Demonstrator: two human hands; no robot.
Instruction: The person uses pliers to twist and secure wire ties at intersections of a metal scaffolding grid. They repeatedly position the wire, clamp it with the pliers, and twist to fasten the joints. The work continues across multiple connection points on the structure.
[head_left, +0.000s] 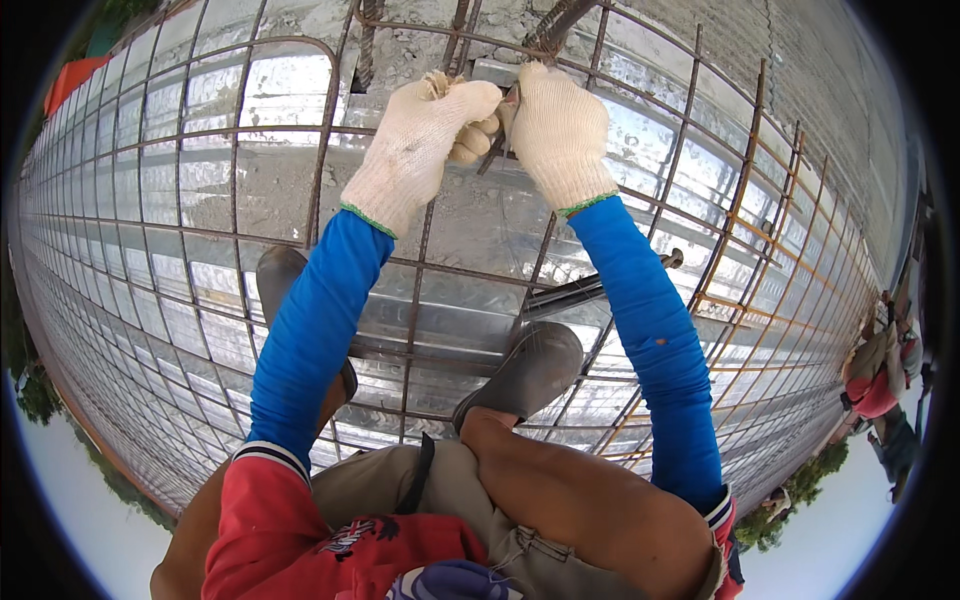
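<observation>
Both my hands wear cream knit gloves with green cuffs and meet close together over a steel rebar mesh. My left hand is closed, its fingers curled towards the right one. My right hand is closed too, its knuckles turned upward. A small dark piece shows in the narrow gap between them, at the right hand's fingers; its kind is unclear. What the left fingers grip, if anything, is hidden. Just beyond the hands, a thick ribbed bar rises at a slant.
Shiny ribbed metal decking, grey with cement in places, lies under the mesh. A long dark metal piece rests beside my right forearm. My dark shoes stand among the bars. Rough concrete lies far right; other people are at the right edge.
</observation>
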